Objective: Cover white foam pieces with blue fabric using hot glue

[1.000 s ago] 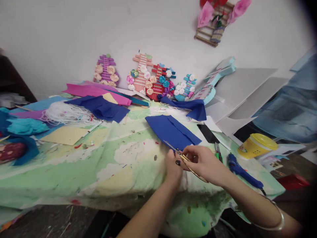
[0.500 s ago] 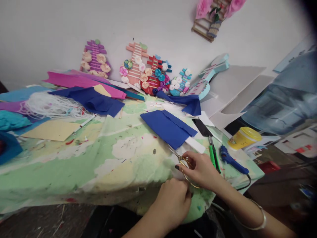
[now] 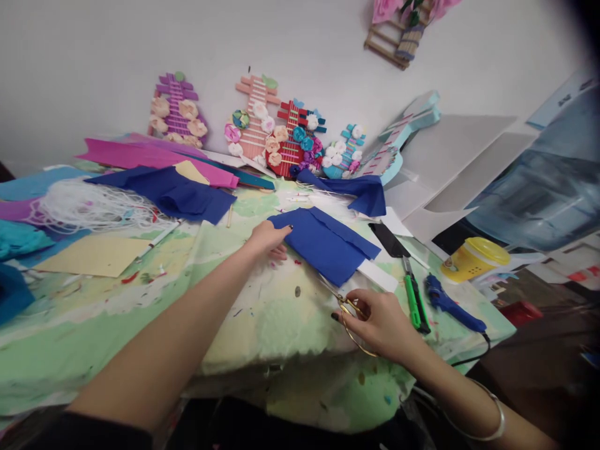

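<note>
My right hand (image 3: 380, 323) is closed round the handles of gold scissors (image 3: 341, 301), resting near the table's front edge; the blades point up-left toward a folded sheet of dark blue paper (image 3: 328, 242). My left hand (image 3: 268, 239) is stretched out across the table and its fingertips pinch the left edge of that blue sheet. A white strip (image 3: 377, 275) sticks out from under the sheet's right corner.
A green knife (image 3: 415, 301) and a blue glue gun (image 3: 452, 305) lie right of my right hand, a yellow tub (image 3: 474, 259) beyond. Paper-flower decorations (image 3: 281, 134) lean on the wall. More blue paper (image 3: 173, 194), pink sheets and white string (image 3: 89, 206) cover the left.
My left hand has left the spot beside the scissors, dropped to the table edge, then reached forward to the blue sheet's left edge. The right hand stayed with the scissors.
</note>
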The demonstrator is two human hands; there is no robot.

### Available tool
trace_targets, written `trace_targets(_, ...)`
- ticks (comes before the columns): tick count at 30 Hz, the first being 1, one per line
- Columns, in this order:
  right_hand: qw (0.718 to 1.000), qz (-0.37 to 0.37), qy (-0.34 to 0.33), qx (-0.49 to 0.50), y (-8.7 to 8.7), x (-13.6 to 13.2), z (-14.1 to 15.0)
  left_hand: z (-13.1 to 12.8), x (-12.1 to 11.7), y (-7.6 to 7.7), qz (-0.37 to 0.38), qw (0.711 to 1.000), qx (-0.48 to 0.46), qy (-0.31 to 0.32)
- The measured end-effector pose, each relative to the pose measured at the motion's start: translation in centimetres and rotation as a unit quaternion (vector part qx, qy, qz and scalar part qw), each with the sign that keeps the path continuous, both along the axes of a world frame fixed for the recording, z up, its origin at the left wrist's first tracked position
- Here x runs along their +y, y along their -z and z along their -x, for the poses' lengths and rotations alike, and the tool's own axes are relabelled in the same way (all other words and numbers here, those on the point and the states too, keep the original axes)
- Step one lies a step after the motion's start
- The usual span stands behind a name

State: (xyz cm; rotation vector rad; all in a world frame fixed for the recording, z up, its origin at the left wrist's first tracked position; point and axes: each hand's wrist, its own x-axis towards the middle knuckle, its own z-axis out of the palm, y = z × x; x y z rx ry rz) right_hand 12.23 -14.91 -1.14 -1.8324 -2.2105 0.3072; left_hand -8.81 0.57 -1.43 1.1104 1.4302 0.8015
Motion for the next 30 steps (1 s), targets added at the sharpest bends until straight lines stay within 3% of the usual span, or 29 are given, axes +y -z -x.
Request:
trace_targets(3, 1.0, 0.005, 0.0, 0.002, -0.2, -0.1, 0.1, -1.7, 1.2, 1.2, 0.029, 0.998, -0.057, 0.016)
trace_targets(8, 1.0, -0.005, 0.015, -0.004, -0.2, -0.4, -0.1, -3.6, 0.7, 2.5, 0.014, 0.991, -0.134, -0.004)
trace_targets(18, 0.999, 0.002, 0.04, 0.019, 0.5, -0.6, -0.6, -3.4, -0.3, 2.6, -0.001, 0.985, -0.172, -0.009)
trace_targets(30, 0.999, -0.01, 0.012, 0.031, 1.2, 0.6, -0.3, -3.4, -0.5, 2.7, -0.002, 0.983, -0.185, -0.009)
